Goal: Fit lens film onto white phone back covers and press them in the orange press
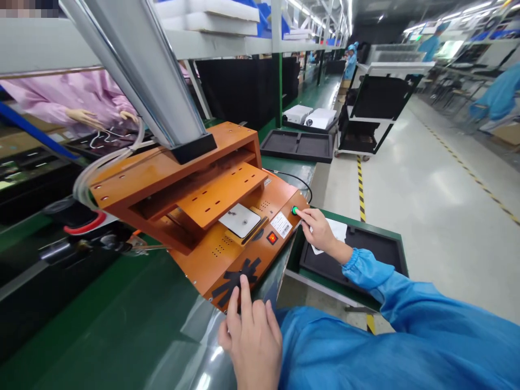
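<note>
The index finger of my right hand (pixel 319 228) touches a green button (pixel 294 210) on the sloped front of an orange press (pixel 280 197). The other fingers of that hand are loosely curled, and it holds nothing. My left hand (pixel 254 336) has its fingers apart, with fingertips on crossed strips of black tape (pixel 239 279) at the press's near corner. A flat, white, phone-like panel (pixel 240 219) lies on the press bed, partly under a raised orange plate (pixel 225 192). Between my hands, a red switch (pixel 272 238) glows beside a white label (pixel 281 225).
A silver cylinder (pixel 138 70) rises above the press, with clear hoses (pixel 91 173) at left. Right of the bench stands a black tray (pixel 365 254) with a white sheet (pixel 335 230). Farther back are another black tray (pixel 298 145), a cart (pixel 382 97) and a pink-sleeved person (pixel 73 97).
</note>
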The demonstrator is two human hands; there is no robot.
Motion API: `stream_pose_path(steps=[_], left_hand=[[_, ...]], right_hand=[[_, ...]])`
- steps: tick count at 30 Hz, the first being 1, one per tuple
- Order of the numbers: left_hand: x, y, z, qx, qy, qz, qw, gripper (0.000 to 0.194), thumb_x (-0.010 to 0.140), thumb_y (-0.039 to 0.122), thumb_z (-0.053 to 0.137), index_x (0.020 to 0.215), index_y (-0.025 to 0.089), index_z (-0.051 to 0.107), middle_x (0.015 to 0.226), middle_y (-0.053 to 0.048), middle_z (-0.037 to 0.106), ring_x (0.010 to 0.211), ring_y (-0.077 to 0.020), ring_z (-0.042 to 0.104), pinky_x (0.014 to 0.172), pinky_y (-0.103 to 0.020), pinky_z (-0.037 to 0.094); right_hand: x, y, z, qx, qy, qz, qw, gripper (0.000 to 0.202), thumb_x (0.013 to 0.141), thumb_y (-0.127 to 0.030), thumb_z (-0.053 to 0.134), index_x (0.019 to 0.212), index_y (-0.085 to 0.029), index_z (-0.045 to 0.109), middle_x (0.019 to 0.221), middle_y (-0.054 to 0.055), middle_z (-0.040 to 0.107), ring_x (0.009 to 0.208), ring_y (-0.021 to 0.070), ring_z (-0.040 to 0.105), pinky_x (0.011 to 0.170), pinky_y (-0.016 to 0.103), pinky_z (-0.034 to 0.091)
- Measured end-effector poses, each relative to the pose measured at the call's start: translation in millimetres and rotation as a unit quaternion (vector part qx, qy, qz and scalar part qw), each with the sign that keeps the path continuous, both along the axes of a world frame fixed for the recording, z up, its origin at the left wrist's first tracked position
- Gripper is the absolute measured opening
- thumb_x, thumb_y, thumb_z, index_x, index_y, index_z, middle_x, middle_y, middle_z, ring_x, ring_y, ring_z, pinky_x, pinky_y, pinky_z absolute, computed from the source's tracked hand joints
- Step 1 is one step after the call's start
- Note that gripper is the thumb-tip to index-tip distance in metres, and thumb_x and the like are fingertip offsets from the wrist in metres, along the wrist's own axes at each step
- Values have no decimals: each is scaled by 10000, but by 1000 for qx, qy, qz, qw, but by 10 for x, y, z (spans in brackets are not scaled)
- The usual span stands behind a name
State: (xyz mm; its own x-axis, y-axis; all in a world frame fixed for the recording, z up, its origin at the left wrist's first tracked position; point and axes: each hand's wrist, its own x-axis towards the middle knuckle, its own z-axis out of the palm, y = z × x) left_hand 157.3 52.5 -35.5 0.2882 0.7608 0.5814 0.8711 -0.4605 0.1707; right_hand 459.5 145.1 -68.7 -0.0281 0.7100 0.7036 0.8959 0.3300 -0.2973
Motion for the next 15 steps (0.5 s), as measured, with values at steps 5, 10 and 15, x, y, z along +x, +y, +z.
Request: stream_pose_path(steps=[5, 10, 15], left_hand=[[2, 12, 10, -2, -9, 0, 1000, 179, 952, 250, 557, 778, 210, 546, 1526, -120, 534, 1324, -367, 514, 915, -509, 353], [-9, 15, 28, 2, 2, 1, 1000, 170, 949, 250, 568, 785, 212, 540, 1524, -125, 535, 1319, -368, 520, 906, -505, 350], [-9, 6, 12, 3, 8, 5, 1000, 170, 951, 236, 570, 787, 212, 533, 1528, -127, 529, 1317, -366, 522, 917, -513, 337]], right_hand=[[45, 3, -25, -12, -6, 0, 1000, 561, 973, -162, 467, 1517, -299, 469, 1171, 123, 610, 1044, 289, 583, 903, 508, 546], [64, 11, -22, -14, -14, -3, 1000, 564, 980, -151, 457, 1524, -298, 459, 1127, 117, 604, 1007, 277, 573, 877, 483, 546], [77, 2, -36, -10, -13, 3, 1000, 576, 978, -144, 454, 1531, -302, 449, 1114, 114, 607, 994, 272, 569, 867, 471, 547]])
